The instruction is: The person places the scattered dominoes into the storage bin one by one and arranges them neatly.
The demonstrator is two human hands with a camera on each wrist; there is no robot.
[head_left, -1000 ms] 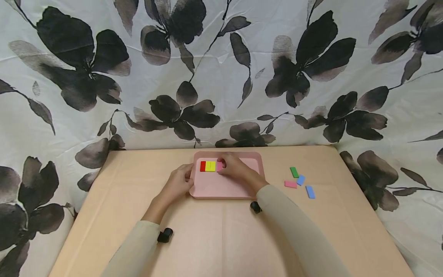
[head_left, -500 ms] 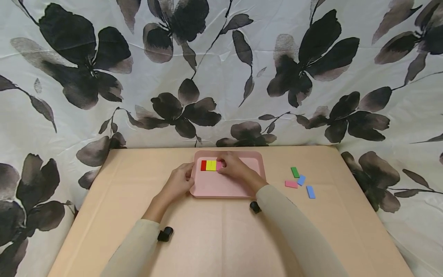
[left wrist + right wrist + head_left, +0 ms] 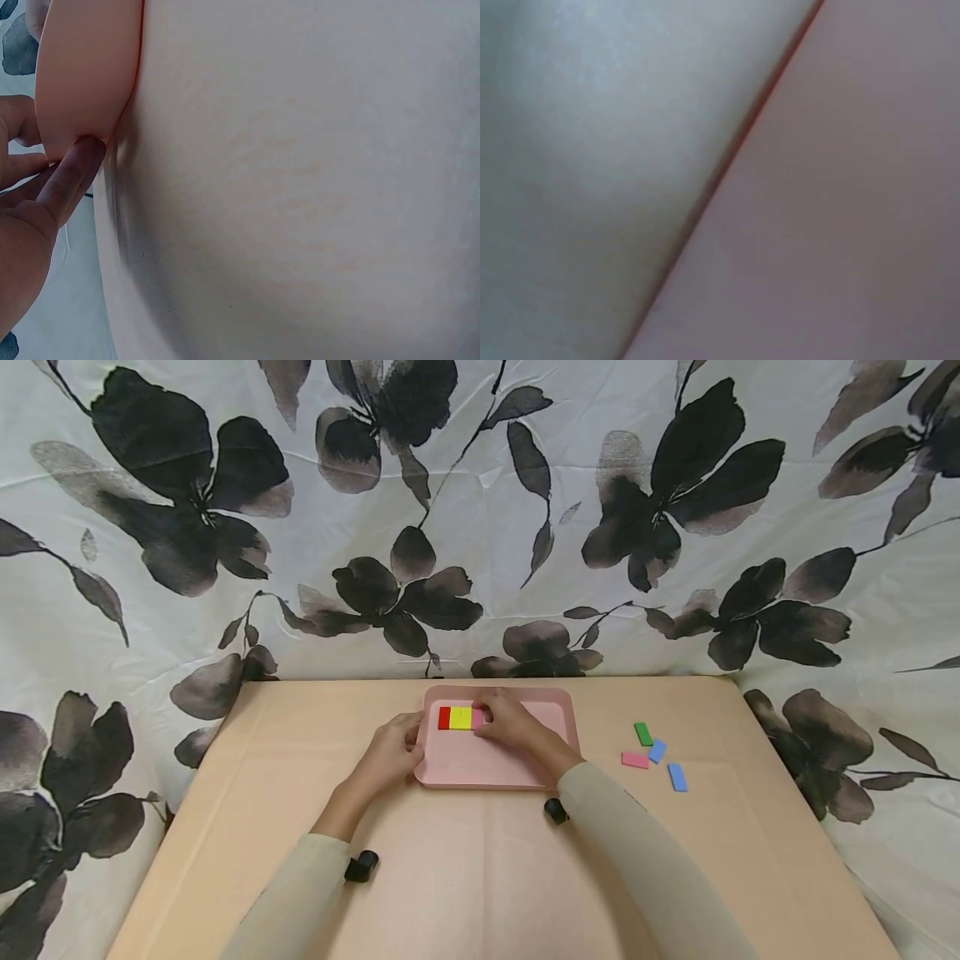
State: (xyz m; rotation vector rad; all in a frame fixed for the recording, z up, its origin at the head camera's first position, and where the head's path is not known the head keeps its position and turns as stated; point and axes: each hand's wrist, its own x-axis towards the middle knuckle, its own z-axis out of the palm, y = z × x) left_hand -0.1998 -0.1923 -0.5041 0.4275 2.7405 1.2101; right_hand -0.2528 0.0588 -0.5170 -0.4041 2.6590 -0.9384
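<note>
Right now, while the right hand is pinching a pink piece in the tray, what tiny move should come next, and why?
I'd guess the right hand should gently let go of the pink piece: it looks lined up beside the yellow pieces, the left hand holds the tray by a corner, and a green piece lies loose on the table.

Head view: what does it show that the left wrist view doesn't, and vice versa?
Head only: a red tile, two yellow tiles and a pink tile pinched by the right hand, in a row on the tray; loose green, pink and blue tiles on the table.

Left wrist only: a close-up of the tray's outer wall, a fingertip against it.

Both: the left hand at a tray corner, tray, table, floral cloth.
</note>
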